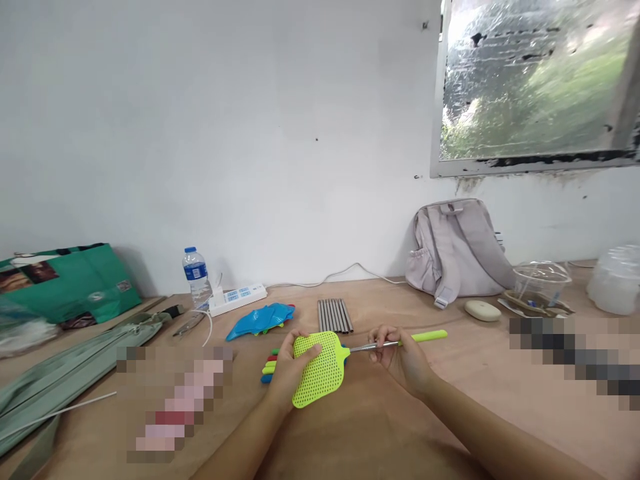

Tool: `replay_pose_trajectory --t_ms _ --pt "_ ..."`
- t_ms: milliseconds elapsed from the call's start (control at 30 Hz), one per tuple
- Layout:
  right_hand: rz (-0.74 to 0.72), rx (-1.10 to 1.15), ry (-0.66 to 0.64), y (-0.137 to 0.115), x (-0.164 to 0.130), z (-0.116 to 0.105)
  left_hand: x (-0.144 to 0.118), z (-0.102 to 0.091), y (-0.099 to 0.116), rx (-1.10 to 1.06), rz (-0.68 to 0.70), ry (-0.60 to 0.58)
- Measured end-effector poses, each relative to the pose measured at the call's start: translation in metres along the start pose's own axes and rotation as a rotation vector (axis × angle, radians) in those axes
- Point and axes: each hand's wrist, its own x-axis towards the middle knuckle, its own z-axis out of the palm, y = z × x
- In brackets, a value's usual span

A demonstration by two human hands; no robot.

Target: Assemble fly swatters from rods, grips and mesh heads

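Left hand [290, 368], half-curled, clasps a lime fly swatter [323, 375], at six o'clock in view, by its head; right hand [397, 357], fingers curled, grips the shaft. From that head, blue pieces [263, 320] lie at ten o'clock, metal tubes [334, 316] just past twelve.

Coloured handles [269, 369] partly hidden behind left hand [290, 367].

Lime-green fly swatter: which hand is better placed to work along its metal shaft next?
Probably the right hand: it holds the metal shaft near the lime-green handle, while the left hand is occupied gripping the perforated swatter head.
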Motion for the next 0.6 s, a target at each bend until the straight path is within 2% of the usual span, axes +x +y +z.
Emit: replay_pose_trajectory --t_ms 133,300,600 --pt "0.000 -0.028 -0.005 -0.002 0.003 -0.004 -0.001 0.003 0.004 0.090 0.043 -0.013" --pt "0.010 -0.043 0.018 -0.003 0.008 -0.008 -0.006 0.009 0.006 0.149 0.130 0.030" --pt "0.001 -0.045 -0.095 -0.002 0.002 -0.008 -0.011 0.010 0.005 0.124 0.109 -0.025"
